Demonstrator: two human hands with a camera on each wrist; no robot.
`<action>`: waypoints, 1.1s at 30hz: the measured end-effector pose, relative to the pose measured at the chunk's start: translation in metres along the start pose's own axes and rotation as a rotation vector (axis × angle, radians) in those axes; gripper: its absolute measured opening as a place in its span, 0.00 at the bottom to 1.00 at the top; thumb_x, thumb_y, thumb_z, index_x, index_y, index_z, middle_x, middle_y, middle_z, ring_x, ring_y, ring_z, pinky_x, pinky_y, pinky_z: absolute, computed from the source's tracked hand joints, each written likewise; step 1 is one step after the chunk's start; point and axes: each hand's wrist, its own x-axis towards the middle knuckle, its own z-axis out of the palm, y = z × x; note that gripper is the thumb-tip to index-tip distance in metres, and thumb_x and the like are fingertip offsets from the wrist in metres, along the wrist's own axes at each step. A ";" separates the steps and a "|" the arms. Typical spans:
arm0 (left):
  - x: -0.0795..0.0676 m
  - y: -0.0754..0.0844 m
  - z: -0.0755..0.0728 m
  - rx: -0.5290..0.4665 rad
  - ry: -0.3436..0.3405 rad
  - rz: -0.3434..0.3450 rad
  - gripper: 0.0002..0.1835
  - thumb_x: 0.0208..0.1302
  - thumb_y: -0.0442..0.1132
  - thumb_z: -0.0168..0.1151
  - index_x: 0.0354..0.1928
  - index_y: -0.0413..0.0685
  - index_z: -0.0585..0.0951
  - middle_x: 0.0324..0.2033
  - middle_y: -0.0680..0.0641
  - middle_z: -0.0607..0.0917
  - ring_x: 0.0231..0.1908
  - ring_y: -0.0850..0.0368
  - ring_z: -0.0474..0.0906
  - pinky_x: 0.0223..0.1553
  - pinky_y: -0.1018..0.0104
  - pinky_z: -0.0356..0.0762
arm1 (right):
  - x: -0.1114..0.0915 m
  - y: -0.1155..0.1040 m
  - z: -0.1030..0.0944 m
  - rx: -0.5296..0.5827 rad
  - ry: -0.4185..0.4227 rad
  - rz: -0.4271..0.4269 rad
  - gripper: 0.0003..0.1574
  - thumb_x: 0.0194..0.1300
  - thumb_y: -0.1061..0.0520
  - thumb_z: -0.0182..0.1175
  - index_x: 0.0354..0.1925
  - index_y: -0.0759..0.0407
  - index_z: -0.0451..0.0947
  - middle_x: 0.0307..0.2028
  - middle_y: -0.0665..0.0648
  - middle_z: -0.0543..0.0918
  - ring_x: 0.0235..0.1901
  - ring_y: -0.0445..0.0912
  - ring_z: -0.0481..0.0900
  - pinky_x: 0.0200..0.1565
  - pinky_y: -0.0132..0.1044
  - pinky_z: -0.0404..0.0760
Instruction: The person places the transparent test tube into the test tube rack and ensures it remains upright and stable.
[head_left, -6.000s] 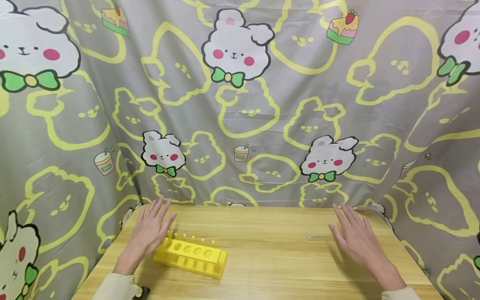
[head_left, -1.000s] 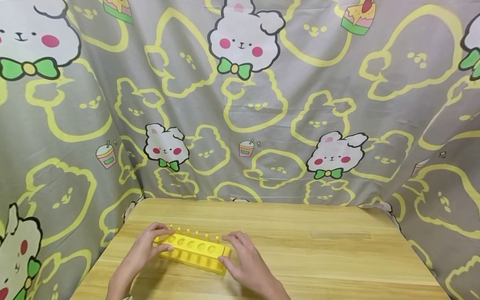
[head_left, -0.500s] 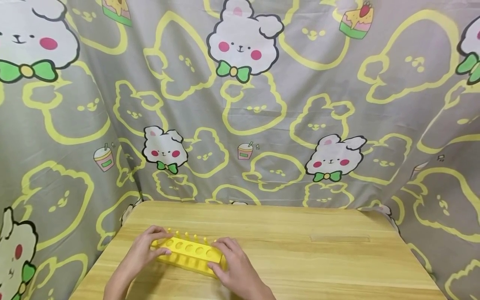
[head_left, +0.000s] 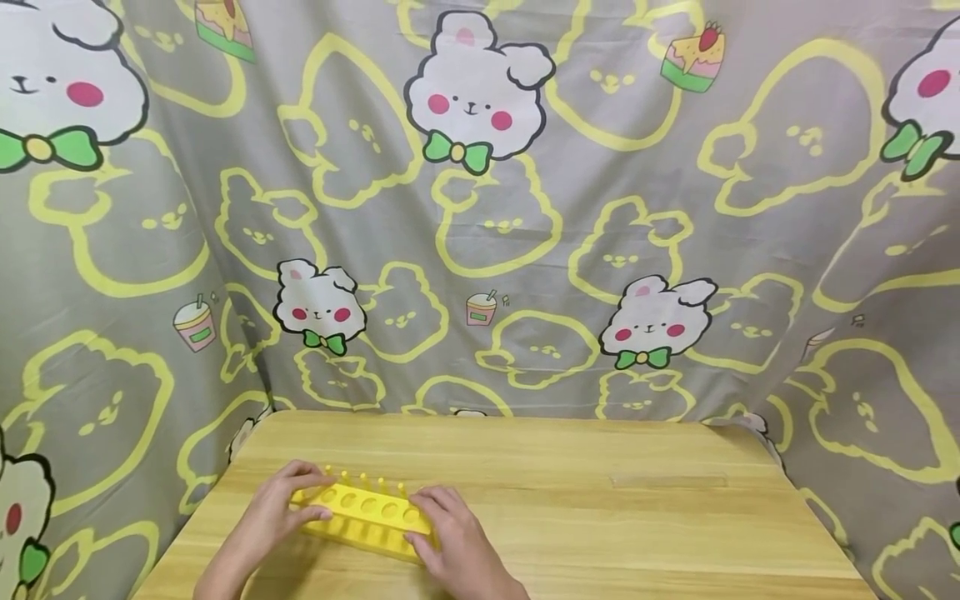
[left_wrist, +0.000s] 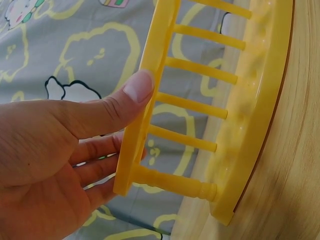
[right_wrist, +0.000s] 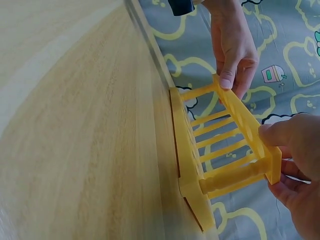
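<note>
A yellow plastic test tube rack (head_left: 375,522) stands on the left part of the wooden table, with a row of round holes in its top plate and pegs along its far side. My left hand (head_left: 272,507) pinches the left end of the top plate. In the left wrist view its thumb (left_wrist: 137,90) presses on the plate's upper face, with fingers behind the edge. At the opposite end my right hand (head_left: 463,537) grips the plate, thumb on one face and fingertips under it in the right wrist view. No tubes sit in the rack's visible holes.
A clear, thin, rod-like piece (head_left: 667,481) lies flat on the table (head_left: 570,533) towards the right. Behind and at both sides hangs a grey curtain (head_left: 525,250) with rabbit prints, meeting the table's back edge.
Six seconds ago both hands were spread apart, fingers straight. Both have since come to the rack's ends; within the last second the right hand has closed in leftward onto its end.
</note>
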 end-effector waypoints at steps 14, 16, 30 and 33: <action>-0.001 -0.001 0.001 -0.009 0.022 0.009 0.24 0.39 0.38 0.84 0.44 0.46 0.91 0.42 0.56 0.82 0.39 0.60 0.80 0.38 0.62 0.84 | 0.000 0.002 0.004 -0.034 0.003 0.002 0.22 0.63 0.58 0.74 0.54 0.62 0.83 0.50 0.52 0.82 0.52 0.43 0.78 0.52 0.27 0.81; -0.002 -0.002 0.001 -0.017 0.024 0.018 0.24 0.39 0.37 0.84 0.44 0.45 0.91 0.42 0.55 0.82 0.39 0.59 0.80 0.37 0.62 0.84 | 0.000 0.002 0.004 -0.035 -0.003 0.002 0.21 0.64 0.58 0.74 0.54 0.62 0.84 0.50 0.52 0.82 0.51 0.42 0.78 0.51 0.26 0.81; -0.004 -0.006 0.001 -0.058 0.036 0.060 0.22 0.42 0.37 0.83 0.45 0.44 0.90 0.42 0.54 0.83 0.38 0.58 0.80 0.36 0.61 0.83 | -0.002 0.004 0.005 0.009 -0.034 0.024 0.21 0.66 0.56 0.72 0.56 0.61 0.84 0.51 0.50 0.81 0.52 0.41 0.78 0.49 0.23 0.80; -0.004 -0.005 0.002 -0.053 0.045 0.066 0.22 0.41 0.36 0.83 0.44 0.44 0.90 0.41 0.54 0.83 0.38 0.58 0.80 0.36 0.62 0.83 | -0.001 0.004 0.004 0.012 -0.035 0.023 0.21 0.67 0.56 0.72 0.55 0.61 0.84 0.51 0.50 0.81 0.51 0.41 0.78 0.49 0.23 0.80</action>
